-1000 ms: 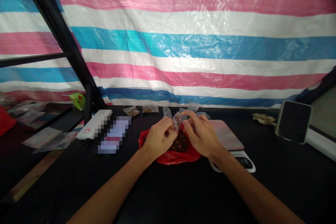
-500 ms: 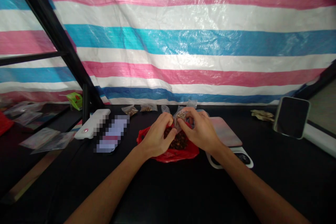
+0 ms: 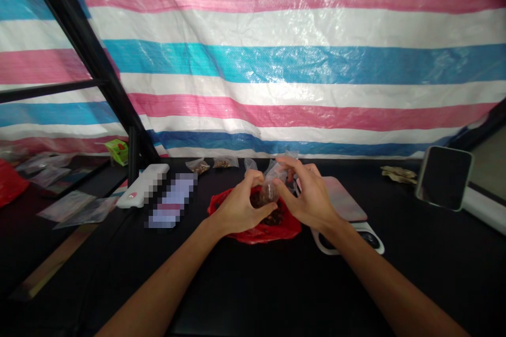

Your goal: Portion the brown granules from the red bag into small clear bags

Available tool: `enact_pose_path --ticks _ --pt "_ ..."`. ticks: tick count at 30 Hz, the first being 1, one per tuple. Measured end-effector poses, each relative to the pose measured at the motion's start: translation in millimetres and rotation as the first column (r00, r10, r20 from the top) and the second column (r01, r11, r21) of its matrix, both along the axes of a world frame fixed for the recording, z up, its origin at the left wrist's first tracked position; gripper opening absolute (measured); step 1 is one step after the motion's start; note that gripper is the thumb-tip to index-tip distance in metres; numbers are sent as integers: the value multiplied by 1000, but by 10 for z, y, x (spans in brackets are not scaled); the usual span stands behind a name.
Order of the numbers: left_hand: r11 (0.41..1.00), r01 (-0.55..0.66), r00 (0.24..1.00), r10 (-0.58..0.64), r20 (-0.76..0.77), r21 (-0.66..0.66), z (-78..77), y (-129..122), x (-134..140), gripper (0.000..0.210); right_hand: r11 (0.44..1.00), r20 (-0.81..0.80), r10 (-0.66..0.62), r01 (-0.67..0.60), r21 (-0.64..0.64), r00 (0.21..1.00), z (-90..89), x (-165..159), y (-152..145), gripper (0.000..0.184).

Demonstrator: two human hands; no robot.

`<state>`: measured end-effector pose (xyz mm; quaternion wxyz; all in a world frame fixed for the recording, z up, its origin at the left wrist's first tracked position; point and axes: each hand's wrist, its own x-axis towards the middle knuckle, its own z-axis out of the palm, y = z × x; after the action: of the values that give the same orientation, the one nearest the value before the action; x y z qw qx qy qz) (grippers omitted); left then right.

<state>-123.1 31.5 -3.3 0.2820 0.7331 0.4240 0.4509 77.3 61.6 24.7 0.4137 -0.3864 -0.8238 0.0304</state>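
Observation:
A small clear plastic bag (image 3: 270, 189) hangs over a red plastic bag (image 3: 259, 237) that lies spread on the black table. Inside the red bag is a heap of small dark brown pieces (image 3: 273, 217), partly covered by my hands. My right hand (image 3: 307, 192) pinches the clear bag near its upper right side. On the other side, my left hand (image 3: 242, 205) is cupped around the clear bag's lower end, its thumb and fingers apart; whether it touches the bag is hard to see. What the clear bag holds is unclear.
A scale (image 3: 348, 200) stands right of my right hand. Small filled bags (image 3: 226, 162) lie along the back edge. Leftward are a blurred phone (image 3: 174, 200), a white device (image 3: 138, 187) and flat clear bags (image 3: 75, 208). A dark-screened device (image 3: 445, 176) stands far right.
The clear bag has dropped slightly, its lower end now between my left thumb and fingers. My left fingers have spread wider. The view has shifted slightly.

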Motion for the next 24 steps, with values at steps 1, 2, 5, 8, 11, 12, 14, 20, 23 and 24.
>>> enact_pose_path --ticks 1,2,5,8,11,12,14,20,23,24 --pt "1000 5 1000 -5 -6 -5 16 -8 1 45 1000 -9 1 -1 23 1000 -4 1 1 40" --pt "1000 14 1000 -14 -9 -8 30 -14 1 44 999 -20 6 -5 49 1000 -10 -1 2 37" --pt "999 39 999 -39 9 -15 49 -19 -7 49 994 -48 32 -26 109 998 -22 -12 -6 31" --pt "999 32 999 -32 14 -15 30 -7 -17 62 990 -59 46 -37 136 997 -23 -25 -19 27" --pt "1000 17 1000 -17 -8 1 9 6 -19 60 989 -81 72 -60 139 994 -28 -28 -24 25" --pt "1000 11 1000 -11 -11 11 8 8 -16 58 988 -96 87 -73 133 992 -32 -26 -22 24" --pt "1000 5 1000 -5 0 27 14 10 -9 58 987 -138 117 -100 128 984 -39 -16 -13 24" --pt "1000 -8 1000 8 22 19 36 13 -3 48 986 -195 148 -130 104 969 -27 20 10 26" --pt "999 -10 1000 11 -13 33 21 30 -19 64 992 -199 103 -87 91 975 -10 6 4 23" --pt "999 -14 999 16 -31 46 14 39 -29 71 995 -211 71 -54 89 975 -5 -1 6 21"
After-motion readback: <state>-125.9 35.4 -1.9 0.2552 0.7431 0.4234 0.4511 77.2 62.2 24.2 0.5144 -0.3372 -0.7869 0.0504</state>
